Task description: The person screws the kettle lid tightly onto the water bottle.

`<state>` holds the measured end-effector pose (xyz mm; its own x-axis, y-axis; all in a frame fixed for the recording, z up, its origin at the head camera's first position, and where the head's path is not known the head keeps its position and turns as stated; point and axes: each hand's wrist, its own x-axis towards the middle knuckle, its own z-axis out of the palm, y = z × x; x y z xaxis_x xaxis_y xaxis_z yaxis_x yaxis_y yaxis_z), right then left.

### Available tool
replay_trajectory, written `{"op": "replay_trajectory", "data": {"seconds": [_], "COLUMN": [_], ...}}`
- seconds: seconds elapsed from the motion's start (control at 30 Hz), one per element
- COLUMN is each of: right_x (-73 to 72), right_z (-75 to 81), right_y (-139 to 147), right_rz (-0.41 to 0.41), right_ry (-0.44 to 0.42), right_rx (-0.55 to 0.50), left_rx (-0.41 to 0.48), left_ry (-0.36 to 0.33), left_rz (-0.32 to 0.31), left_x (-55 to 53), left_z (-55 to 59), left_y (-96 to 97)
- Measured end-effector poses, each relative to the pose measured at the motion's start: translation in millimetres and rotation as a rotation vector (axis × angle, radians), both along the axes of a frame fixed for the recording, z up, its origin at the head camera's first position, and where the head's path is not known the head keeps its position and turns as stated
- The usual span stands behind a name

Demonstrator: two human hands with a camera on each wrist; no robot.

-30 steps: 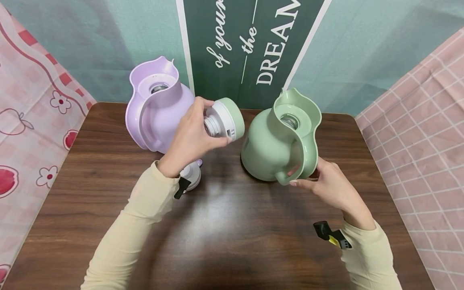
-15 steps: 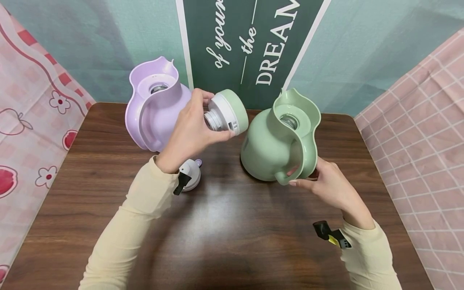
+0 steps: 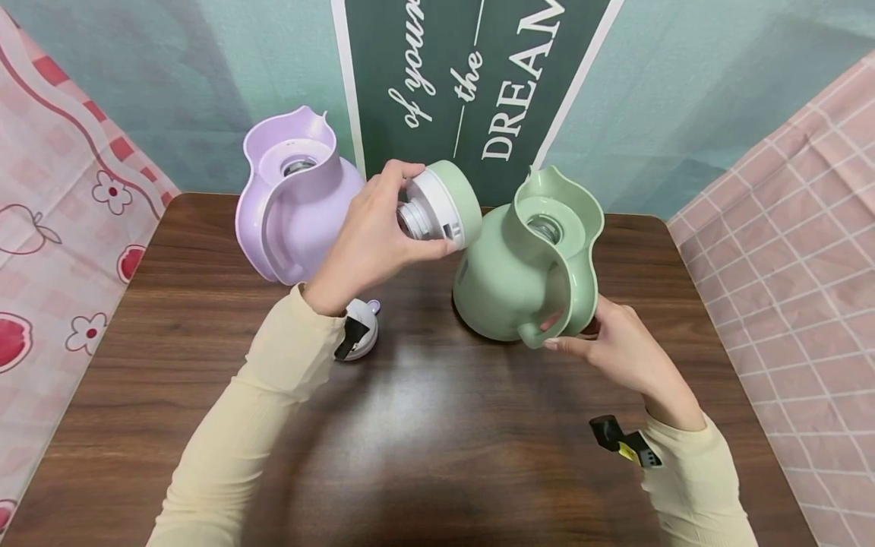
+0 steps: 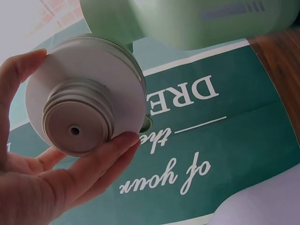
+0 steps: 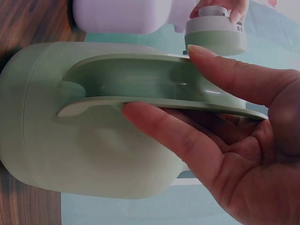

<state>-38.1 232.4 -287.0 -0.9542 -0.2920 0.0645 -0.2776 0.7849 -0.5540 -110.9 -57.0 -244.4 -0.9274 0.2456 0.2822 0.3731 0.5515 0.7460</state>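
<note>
My left hand holds a screw-in thermos lid by its sides, with a pale green top and a white threaded underside. In the left wrist view, the threaded plug with a small centre hole faces the camera. The lid is tilted on its side in the air, just left of the green thermos jug. That jug stands upright with its mouth uncovered. My right hand grips its handle, thumb on one edge and fingers on the other in the right wrist view.
A purple thermos jug, also uncovered, stands at the back left. Its white lid with a purple tab lies on the wooden table, partly behind my left wrist. Fabric hangs at the back and both sides.
My left hand has moved right and farther back with the lid, bringing it closer to the green jug. My right hand and both jugs stay practically where they were.
</note>
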Motion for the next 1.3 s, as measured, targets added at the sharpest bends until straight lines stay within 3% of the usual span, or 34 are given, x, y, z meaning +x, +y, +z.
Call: {"op": "replay_trajectory", "data": {"seconds": [0.57, 1.3], "right_x": [0.4, 0.2], "right_z": [3.1, 1.1], "right_y": [-2.2, -0.1], "right_rz": [-0.011, -0.009], "right_ry": [-0.039, -0.045], "right_rx": [-0.031, -0.037], "left_rx": [0.071, 0.026], "left_ry": [0.020, -0.020], "left_rz": [-0.017, -0.086], "left_x": [-8.7, -20.4], "left_z": [13.1, 49.2], "left_y": [5.0, 42.2]}}
